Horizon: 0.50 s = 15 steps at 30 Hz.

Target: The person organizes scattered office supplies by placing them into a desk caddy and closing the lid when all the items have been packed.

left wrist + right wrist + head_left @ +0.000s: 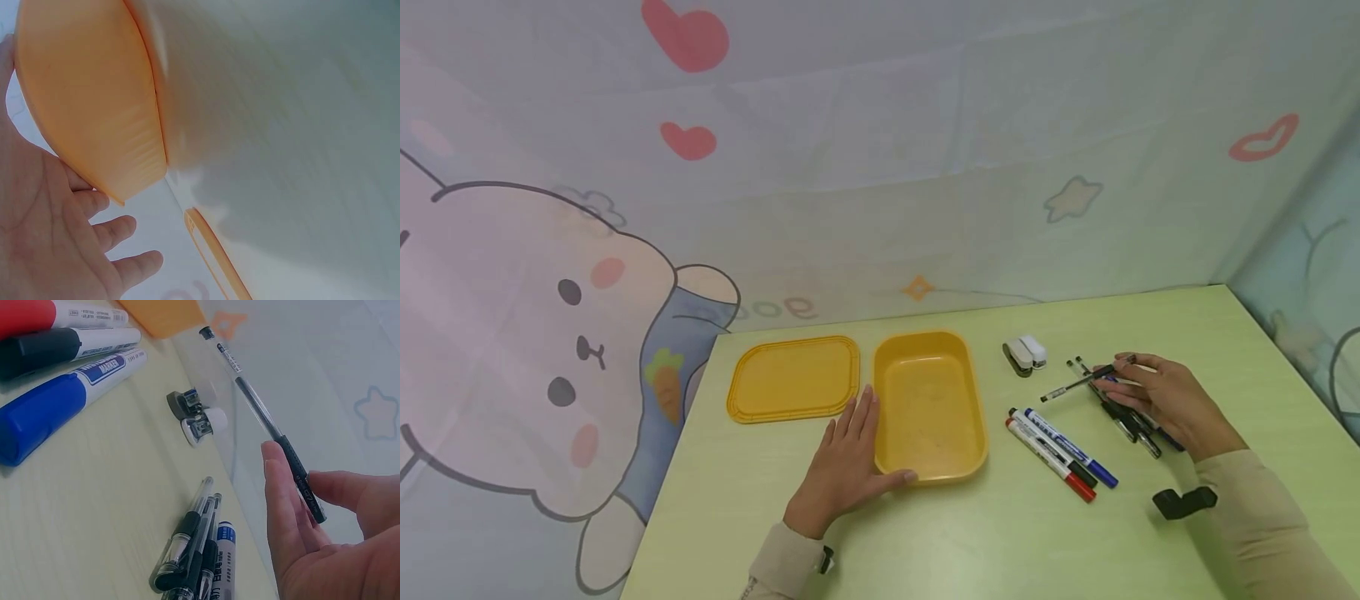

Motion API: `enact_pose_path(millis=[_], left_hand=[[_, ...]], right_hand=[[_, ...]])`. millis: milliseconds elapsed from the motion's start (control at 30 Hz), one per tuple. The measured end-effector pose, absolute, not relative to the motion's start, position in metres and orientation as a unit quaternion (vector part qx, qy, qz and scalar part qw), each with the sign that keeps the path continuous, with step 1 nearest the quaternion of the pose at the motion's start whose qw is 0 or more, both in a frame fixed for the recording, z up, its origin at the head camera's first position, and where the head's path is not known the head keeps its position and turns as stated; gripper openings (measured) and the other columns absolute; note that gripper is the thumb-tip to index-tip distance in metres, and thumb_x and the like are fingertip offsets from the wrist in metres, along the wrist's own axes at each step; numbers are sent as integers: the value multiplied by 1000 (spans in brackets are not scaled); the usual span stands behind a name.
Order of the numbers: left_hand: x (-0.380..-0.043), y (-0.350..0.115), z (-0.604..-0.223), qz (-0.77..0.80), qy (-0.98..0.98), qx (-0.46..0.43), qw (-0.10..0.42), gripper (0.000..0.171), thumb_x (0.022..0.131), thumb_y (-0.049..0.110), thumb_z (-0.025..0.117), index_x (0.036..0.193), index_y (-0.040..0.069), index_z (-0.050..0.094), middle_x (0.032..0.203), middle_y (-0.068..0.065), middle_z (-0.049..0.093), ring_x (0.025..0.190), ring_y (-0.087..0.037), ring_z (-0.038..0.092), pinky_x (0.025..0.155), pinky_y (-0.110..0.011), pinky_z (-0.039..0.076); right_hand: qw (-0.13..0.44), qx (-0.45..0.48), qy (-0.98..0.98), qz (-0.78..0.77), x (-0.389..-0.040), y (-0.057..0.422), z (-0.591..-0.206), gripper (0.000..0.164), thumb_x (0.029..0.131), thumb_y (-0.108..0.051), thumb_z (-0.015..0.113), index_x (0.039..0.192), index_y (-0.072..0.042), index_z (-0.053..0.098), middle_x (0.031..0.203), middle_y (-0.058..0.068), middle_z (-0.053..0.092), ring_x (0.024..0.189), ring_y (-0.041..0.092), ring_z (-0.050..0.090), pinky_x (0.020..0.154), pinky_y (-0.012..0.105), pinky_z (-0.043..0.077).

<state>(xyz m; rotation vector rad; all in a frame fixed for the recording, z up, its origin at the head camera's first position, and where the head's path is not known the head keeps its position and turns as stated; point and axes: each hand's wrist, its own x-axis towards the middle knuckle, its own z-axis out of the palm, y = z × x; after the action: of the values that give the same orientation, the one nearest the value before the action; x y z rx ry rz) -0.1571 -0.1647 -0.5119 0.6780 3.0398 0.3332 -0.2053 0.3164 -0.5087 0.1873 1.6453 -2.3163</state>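
My left hand [842, 467] lies along the left side of a yellow plastic box [931, 408], its fingers extended and its thumb at the near rim. In the left wrist view, the fingers [94, 203] touch the box's edge. My right hand [1176, 408] pinches a clear gel pen [261, 409] with a black grip between thumb and fingers. That pen is raised above the table and points toward the box. Beneath the right hand is a loose pile of pens [1138, 429], partly hidden by it; the right wrist view shows a blue-and-white marker [225, 553] among them.
A yellow lid [793, 379] lies flat left of the box. Red, black and blue whiteboard markers, the red one [1051, 460] nearest, lie side by side right of the box. Two small staplers [1024, 356] stand behind them. A printed cloth [865, 208] hangs along the table's back edge.
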Motion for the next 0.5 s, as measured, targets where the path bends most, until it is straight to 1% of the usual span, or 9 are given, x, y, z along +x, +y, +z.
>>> enact_pose_path(millis=[100, 400, 500], left_hand=[[-157, -165, -513, 103, 971, 217, 3, 120, 84, 86, 46, 163, 3, 9, 171, -12, 7, 155, -36, 19, 116, -63, 30], [-158, -166, -514, 86, 971, 224, -12, 122, 84, 89, 43, 164, 4, 8, 171, -13, 9, 155, -37, 19, 115, -63, 31], [-158, -166, -514, 82, 970, 226, -20, 122, 83, 89, 42, 163, 3, 10, 170, -14, 12, 154, -38, 20, 114, -64, 32]], right_hand=[[146, 56, 571, -806, -205, 315, -507, 34, 103, -13, 61, 131, -8, 41, 108, -5, 75, 102, 18, 75, 86, 29, 58], [150, 36, 593, -791, -204, 314, -505, 31, 104, -11, 58, 131, -12, 44, 110, -7, 75, 103, 14, 74, 85, 29, 58], [149, 31, 593, -791, -204, 313, -505, 31, 103, -11, 59, 131, -10, 45, 110, -6, 75, 103, 14, 74, 85, 29, 58]])
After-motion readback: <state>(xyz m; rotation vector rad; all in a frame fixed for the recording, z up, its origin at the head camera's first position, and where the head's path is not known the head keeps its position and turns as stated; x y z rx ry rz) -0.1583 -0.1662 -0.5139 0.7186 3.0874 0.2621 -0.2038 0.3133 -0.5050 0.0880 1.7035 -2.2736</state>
